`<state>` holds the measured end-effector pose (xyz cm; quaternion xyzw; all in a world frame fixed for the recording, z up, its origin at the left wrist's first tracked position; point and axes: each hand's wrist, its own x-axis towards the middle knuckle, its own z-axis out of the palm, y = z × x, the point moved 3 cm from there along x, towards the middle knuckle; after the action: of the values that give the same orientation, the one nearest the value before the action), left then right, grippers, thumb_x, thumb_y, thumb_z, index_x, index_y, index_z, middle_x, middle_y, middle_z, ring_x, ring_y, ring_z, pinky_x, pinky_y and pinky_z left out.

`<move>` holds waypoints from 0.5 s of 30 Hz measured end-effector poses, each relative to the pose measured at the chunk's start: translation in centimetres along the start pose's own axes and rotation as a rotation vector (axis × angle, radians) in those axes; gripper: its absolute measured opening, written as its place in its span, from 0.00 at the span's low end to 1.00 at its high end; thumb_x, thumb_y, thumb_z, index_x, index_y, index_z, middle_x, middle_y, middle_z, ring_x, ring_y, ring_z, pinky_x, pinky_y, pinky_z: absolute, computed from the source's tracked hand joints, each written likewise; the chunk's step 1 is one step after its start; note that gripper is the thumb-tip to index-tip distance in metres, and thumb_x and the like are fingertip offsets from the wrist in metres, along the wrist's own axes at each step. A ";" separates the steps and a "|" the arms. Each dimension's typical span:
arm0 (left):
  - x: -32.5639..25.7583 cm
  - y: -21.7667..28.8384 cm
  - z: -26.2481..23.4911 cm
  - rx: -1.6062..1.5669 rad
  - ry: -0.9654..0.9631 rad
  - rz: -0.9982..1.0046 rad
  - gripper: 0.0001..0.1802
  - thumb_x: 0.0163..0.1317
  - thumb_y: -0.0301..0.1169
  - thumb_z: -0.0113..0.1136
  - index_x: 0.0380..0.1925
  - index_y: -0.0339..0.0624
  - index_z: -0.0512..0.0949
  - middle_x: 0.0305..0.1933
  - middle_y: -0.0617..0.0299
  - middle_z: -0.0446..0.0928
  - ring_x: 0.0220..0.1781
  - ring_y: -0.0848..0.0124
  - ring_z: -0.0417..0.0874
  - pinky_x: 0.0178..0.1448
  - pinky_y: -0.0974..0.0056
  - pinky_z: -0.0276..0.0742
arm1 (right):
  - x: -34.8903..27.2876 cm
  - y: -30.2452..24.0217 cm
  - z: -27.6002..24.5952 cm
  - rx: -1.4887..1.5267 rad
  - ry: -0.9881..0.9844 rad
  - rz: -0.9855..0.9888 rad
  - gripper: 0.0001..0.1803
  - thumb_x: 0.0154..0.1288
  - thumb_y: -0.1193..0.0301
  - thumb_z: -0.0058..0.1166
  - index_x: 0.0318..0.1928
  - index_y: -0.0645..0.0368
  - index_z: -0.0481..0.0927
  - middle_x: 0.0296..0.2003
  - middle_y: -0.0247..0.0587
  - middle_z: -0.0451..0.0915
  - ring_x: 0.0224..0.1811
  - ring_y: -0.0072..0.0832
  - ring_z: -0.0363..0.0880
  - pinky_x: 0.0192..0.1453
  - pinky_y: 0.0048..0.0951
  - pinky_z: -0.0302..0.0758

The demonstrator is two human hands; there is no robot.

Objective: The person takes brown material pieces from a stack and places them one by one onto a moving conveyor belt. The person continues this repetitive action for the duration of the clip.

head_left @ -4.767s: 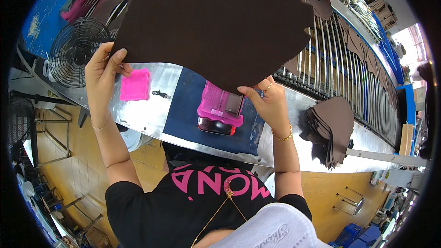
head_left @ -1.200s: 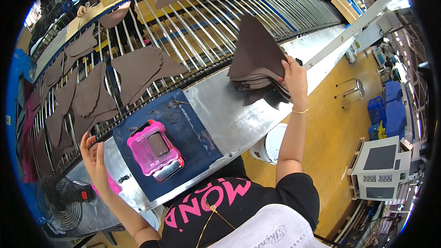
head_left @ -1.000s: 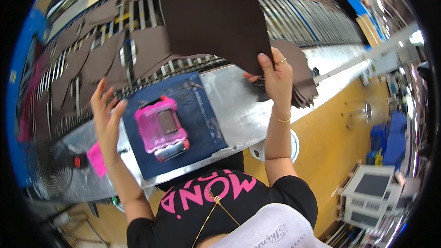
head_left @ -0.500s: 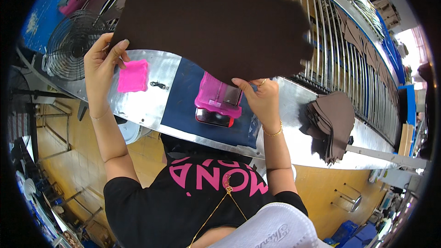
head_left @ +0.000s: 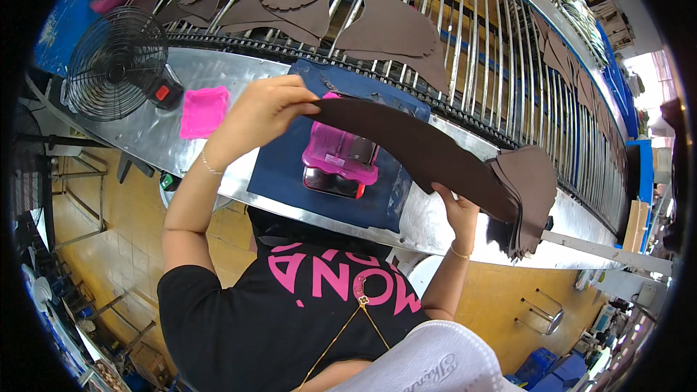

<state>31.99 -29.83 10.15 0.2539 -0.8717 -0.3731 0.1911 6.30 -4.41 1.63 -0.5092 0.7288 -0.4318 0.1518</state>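
Observation:
A dark brown, flexible cut piece [head_left: 417,144] with one curved side hangs over the bench, seen at a slant. My left hand [head_left: 272,112] pinches its narrow left end between thumb and fingers. Further right, my right hand [head_left: 457,214] grips its lower edge, thumb in front. The piece's right end overlaps a stack of similar brown pieces [head_left: 534,174]. Below the held piece, a blue mat [head_left: 279,170] carries a bright pink see-through holder [head_left: 327,163] with a dark, red-cornered device [head_left: 330,183] beneath it. To the left lies a pink square tray [head_left: 205,112].
Behind the metal bench [head_left: 247,69] runs a rack of metal rods [head_left: 472,51], with several brown pieces [head_left: 392,22] lying on it. A black wire fan [head_left: 116,65] stands at the left. A stool [head_left: 544,312] is on the yellow floor [head_left: 479,319] at right.
The brown piece has come down and right from high in front, uncovering the rack and mat. Its right end now meets the stack. Both hands have moved right, the right hand also lower.

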 end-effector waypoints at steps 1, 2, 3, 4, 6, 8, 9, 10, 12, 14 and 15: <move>0.5 0.6 0.8 0.036 0.013 0.132 0.05 0.53 0.20 0.60 0.31 0.35 0.79 0.27 0.60 0.73 0.27 0.69 0.77 0.28 0.68 0.71 | -1.2 0.5 -0.9 0.038 0.038 0.108 0.10 0.52 0.76 0.65 0.38 0.59 0.84 0.31 0.36 0.83 0.33 0.26 0.78 0.46 0.26 0.69; 0.9 1.3 1.4 0.074 0.028 0.262 0.05 0.52 0.21 0.61 0.31 0.37 0.80 0.28 0.60 0.73 0.29 0.67 0.78 0.30 0.67 0.72 | -2.1 0.5 -1.8 0.078 0.075 0.214 0.11 0.51 0.76 0.66 0.38 0.60 0.84 0.32 0.37 0.83 0.35 0.26 0.77 0.46 0.26 0.70; 1.4 2.1 2.1 0.123 -0.018 0.295 0.05 0.51 0.23 0.62 0.30 0.38 0.80 0.29 0.60 0.73 0.31 0.66 0.77 0.32 0.65 0.73 | -3.0 1.1 -3.1 0.096 0.087 0.228 0.09 0.51 0.79 0.66 0.35 0.66 0.83 0.31 0.32 0.83 0.35 0.18 0.75 0.43 0.22 0.71; 1.9 2.9 2.7 0.172 -0.063 0.327 0.06 0.50 0.24 0.63 0.30 0.40 0.81 0.31 0.61 0.73 0.34 0.65 0.77 0.34 0.64 0.73 | -3.8 1.5 -4.7 0.003 0.089 0.157 0.09 0.50 0.79 0.66 0.34 0.66 0.83 0.30 0.31 0.82 0.33 0.17 0.74 0.39 0.21 0.71; 2.6 4.6 4.0 0.250 -0.143 0.366 0.06 0.48 0.27 0.65 0.28 0.42 0.81 0.34 0.62 0.72 0.38 0.64 0.75 0.36 0.62 0.74 | -5.4 1.3 -8.0 -0.063 0.066 0.234 0.07 0.51 0.81 0.65 0.33 0.67 0.82 0.29 0.30 0.81 0.30 0.17 0.73 0.35 0.20 0.70; 3.2 6.4 5.6 0.298 -0.234 0.384 0.06 0.46 0.30 0.66 0.26 0.43 0.81 0.37 0.64 0.71 0.41 0.65 0.74 0.37 0.62 0.74 | -6.3 -1.0 -10.8 -0.133 -0.033 0.207 0.05 0.51 0.82 0.64 0.29 0.68 0.81 0.27 0.29 0.79 0.29 0.16 0.71 0.32 0.20 0.69; 3.8 6.9 6.4 0.285 -0.232 0.461 0.05 0.46 0.31 0.66 0.24 0.43 0.81 0.38 0.62 0.70 0.43 0.64 0.73 0.42 0.61 0.73 | -6.7 -1.3 -11.7 -0.091 -0.084 0.170 0.05 0.54 0.81 0.62 0.29 0.68 0.78 0.25 0.27 0.77 0.27 0.17 0.69 0.32 0.20 0.68; 4.5 7.5 6.6 0.255 -0.154 0.544 0.05 0.47 0.31 0.65 0.23 0.43 0.81 0.38 0.61 0.70 0.44 0.63 0.73 0.44 0.60 0.72 | -7.0 -1.1 -12.2 -0.072 -0.100 0.182 0.05 0.55 0.80 0.62 0.30 0.68 0.78 0.25 0.27 0.76 0.28 0.17 0.69 0.33 0.20 0.68; 6.4 9.4 6.7 0.181 -0.005 0.721 0.04 0.47 0.30 0.64 0.23 0.43 0.80 0.38 0.59 0.70 0.44 0.61 0.72 0.47 0.59 0.70 | -7.8 -0.5 -13.0 -0.041 -0.118 0.219 0.06 0.58 0.78 0.61 0.31 0.68 0.78 0.26 0.26 0.75 0.30 0.17 0.69 0.35 0.19 0.68; 8.9 10.7 5.9 0.161 0.094 0.744 0.03 0.49 0.29 0.63 0.23 0.44 0.80 0.40 0.57 0.69 0.46 0.60 0.71 0.51 0.58 0.68 | -7.7 2.5 -14.4 0.021 -0.151 0.562 0.09 0.63 0.73 0.58 0.39 0.67 0.77 0.33 0.29 0.75 0.34 0.14 0.66 0.37 0.18 0.66; 10.6 11.4 5.6 0.139 0.145 0.770 0.03 0.49 0.29 0.63 0.23 0.44 0.80 0.41 0.58 0.70 0.47 0.61 0.71 0.51 0.58 0.67 | -6.1 1.3 -13.6 0.142 0.090 0.402 0.10 0.64 0.73 0.57 0.42 0.66 0.76 0.32 0.30 0.76 0.33 0.14 0.67 0.36 0.16 0.65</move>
<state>17.23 -26.21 16.54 -0.0536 -0.9106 -0.1953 0.3604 -0.83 7.54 7.13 -0.3218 0.7896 -0.4653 0.2378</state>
